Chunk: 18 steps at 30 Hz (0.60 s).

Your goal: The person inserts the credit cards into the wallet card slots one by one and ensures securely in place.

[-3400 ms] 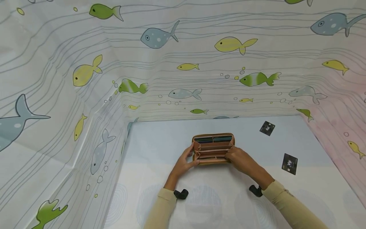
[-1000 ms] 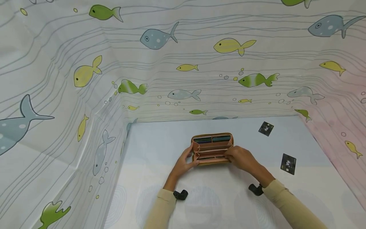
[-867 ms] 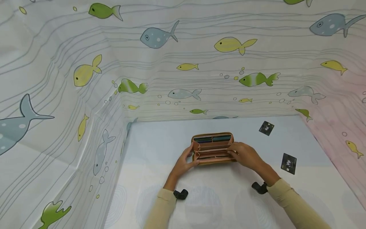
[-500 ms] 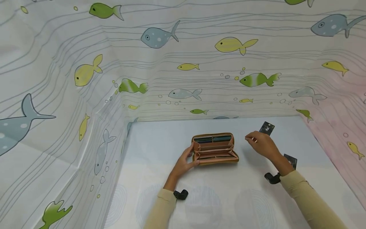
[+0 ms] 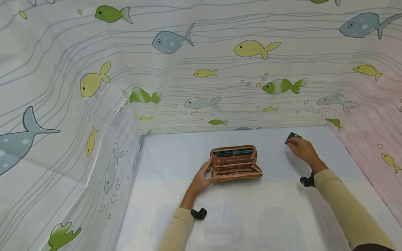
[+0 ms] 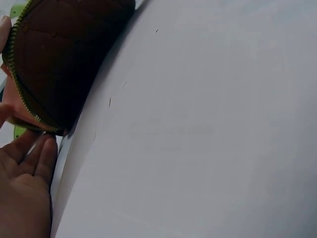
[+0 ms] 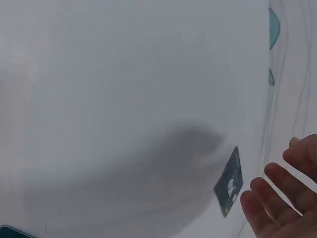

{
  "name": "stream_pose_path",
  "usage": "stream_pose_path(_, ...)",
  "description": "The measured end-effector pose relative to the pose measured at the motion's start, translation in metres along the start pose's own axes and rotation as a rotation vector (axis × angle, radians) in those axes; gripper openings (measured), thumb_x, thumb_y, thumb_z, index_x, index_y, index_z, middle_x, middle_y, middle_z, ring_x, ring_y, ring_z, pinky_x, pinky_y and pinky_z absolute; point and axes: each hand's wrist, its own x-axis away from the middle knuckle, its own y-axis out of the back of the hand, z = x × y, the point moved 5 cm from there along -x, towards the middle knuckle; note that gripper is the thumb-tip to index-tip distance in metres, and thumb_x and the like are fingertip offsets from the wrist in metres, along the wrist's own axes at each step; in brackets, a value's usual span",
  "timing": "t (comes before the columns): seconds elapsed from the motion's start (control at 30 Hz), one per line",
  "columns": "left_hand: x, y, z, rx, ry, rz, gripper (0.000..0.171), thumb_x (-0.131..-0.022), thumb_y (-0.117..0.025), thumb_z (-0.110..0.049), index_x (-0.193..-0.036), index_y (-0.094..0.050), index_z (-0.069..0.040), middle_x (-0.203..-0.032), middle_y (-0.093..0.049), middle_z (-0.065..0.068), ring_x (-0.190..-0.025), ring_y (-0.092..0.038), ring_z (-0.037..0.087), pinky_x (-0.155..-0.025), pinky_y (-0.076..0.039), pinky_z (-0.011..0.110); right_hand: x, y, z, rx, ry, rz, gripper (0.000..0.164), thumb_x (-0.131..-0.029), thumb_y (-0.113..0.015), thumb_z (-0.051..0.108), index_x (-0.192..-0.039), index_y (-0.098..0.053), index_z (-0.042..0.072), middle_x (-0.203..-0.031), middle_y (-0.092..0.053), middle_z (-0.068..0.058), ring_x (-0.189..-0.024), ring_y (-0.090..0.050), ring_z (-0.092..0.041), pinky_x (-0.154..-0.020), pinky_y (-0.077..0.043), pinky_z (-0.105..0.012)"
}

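Note:
A brown zip-around wallet (image 5: 237,157) stands spread open in the middle of the table, its compartments facing up, with several card edges showing in the slots. My left hand (image 5: 198,179) grips its left end, thumb at the front edge. In the left wrist view the quilted outside of the wallet (image 6: 64,54) and its zip teeth appear, with fingers touching the lower corner. Over at the back right, my right hand (image 5: 304,150) hovers above a black card (image 5: 294,135) and partly covers it. The right wrist view shows relaxed fingers holding nothing, apart from the black card (image 7: 229,183).
The white table (image 5: 176,150) meets a fish-printed sheet (image 5: 204,87) at the back and sides. A dark corner of an object (image 7: 15,232) shows low in the right wrist view. The right forearm covers where a second black card lay earlier.
My right hand has left the wallet's right end and moved right and back to the far black card. The wallet's right front corner came into view. The left hand keeps its place.

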Motion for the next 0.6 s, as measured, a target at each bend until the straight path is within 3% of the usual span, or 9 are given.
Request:
stream_pose_path(0.33,0.0,0.0,0.0,-0.011,0.036,0.001,0.085,-0.092,-0.07,-0.043,-0.16,-0.019,-0.034,-0.164,-0.029,0.001,-0.139,-0.044,0.027,-0.115,-0.036,0.053,-0.017,-0.005,-0.019,0.022,-0.015,0.028,0.039,-0.104,-0.05,0.018,-0.131,-0.057,-0.009,-0.126,-0.056,-0.037,-0.116,-0.053,-0.053,-0.092,-0.046,-0.064)
stream_pose_path(0.6,0.0,0.001,0.0,-0.013,0.027,0.001,0.086,-0.092,-0.072,-0.037,-0.16,-0.019,-0.033,-0.164,-0.029,0.001,-0.142,-0.041,0.025,-0.116,-0.037,0.05,-0.024,-0.012,-0.04,0.018,-0.137,0.043,0.046,-0.102,-0.05,0.015,-0.139,-0.047,-0.012,-0.142,-0.04,-0.043,-0.128,-0.039,-0.06,-0.102,-0.038,-0.069)
